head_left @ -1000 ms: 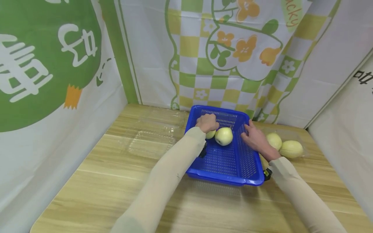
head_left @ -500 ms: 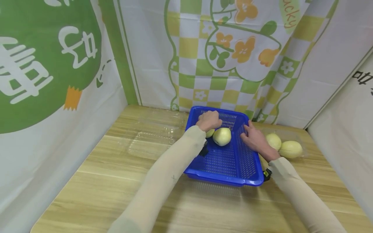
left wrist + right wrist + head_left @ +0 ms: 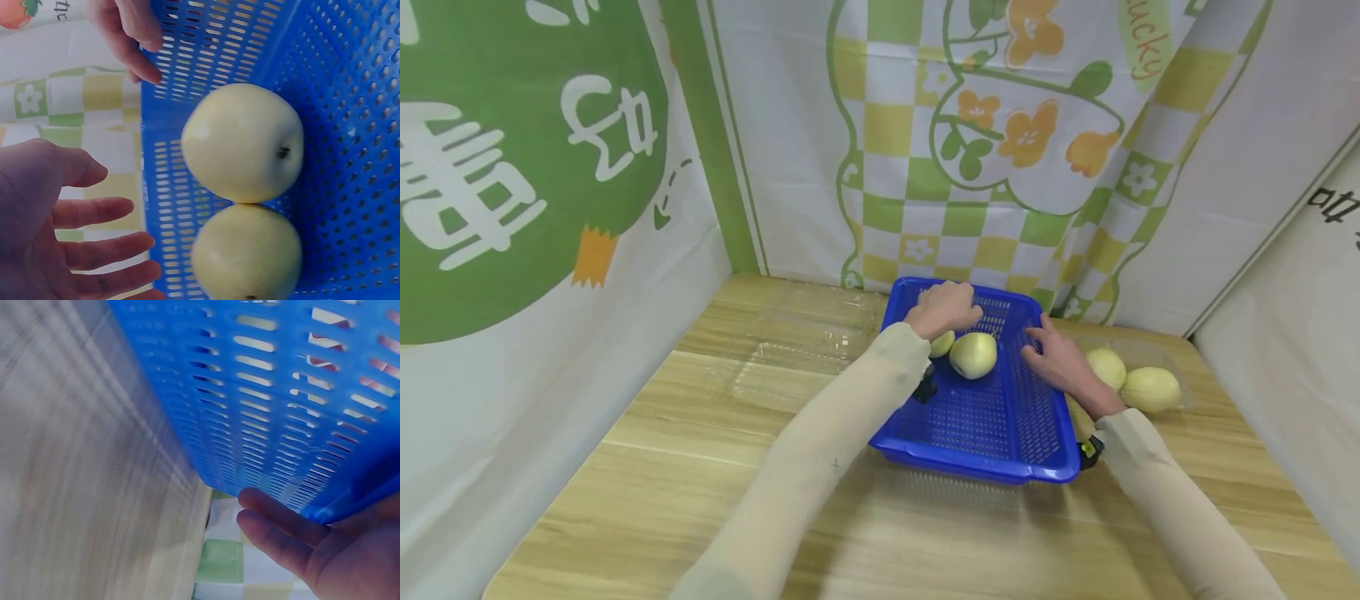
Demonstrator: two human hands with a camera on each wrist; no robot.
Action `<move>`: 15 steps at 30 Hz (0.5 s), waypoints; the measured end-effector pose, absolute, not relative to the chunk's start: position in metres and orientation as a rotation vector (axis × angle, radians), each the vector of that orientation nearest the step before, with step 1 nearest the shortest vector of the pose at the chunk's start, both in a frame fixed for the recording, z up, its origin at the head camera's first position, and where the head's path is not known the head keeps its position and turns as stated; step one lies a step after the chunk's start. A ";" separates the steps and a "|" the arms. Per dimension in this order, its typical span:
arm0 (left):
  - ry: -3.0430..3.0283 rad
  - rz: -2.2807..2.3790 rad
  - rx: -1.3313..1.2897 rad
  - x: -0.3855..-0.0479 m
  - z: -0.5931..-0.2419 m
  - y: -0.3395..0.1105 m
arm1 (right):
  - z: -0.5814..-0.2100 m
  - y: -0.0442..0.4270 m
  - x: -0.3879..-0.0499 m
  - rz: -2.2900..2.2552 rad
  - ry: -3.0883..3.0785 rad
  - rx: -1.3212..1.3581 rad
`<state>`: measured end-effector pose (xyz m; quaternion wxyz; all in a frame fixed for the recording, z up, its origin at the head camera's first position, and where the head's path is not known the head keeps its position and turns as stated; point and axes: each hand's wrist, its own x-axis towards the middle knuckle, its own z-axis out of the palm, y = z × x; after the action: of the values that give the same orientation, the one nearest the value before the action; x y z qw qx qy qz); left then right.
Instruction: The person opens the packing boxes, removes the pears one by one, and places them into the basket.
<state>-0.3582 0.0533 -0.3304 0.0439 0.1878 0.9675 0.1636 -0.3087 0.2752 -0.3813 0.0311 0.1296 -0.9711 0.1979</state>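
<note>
A blue plastic basket [image 3: 977, 421] with slotted walls stands on the table. Two pale yellow-green melons lie inside: the full round melon [image 3: 973, 356] is plain in the head view, while the other melon [image 3: 942, 343] is partly covered by my left hand [image 3: 946, 310]. The left wrist view shows both, the upper melon [image 3: 244, 144] touching the lower melon [image 3: 247, 253]. My left hand [image 3: 75, 231] hovers by them, fingers spread and holding nothing. At the basket's right rim, my right hand [image 3: 1063, 360] grips the wall; its fingers [image 3: 275, 540] show along the outer side.
Right of the basket, two more melons [image 3: 1152, 389] sit in a clear plastic tray [image 3: 1183, 392]. A clear plastic container [image 3: 790, 371] lies open to the left on the wooden table [image 3: 647, 467]. A printed curtain [image 3: 895, 192] hangs behind the table.
The left hand has shifted slightly right and away from me over the basket. The full round melon has moved a little left. The right hand stays at the rim.
</note>
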 end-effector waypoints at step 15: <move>3.032 0.394 1.018 -0.324 -0.295 0.071 | -0.364 0.290 -0.309 0.661 -2.999 0.540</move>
<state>-0.3245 0.0706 -0.2952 -0.0405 0.3156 0.9401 0.1222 -0.3090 0.2897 -0.3642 0.0116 0.1731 -0.9617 0.2121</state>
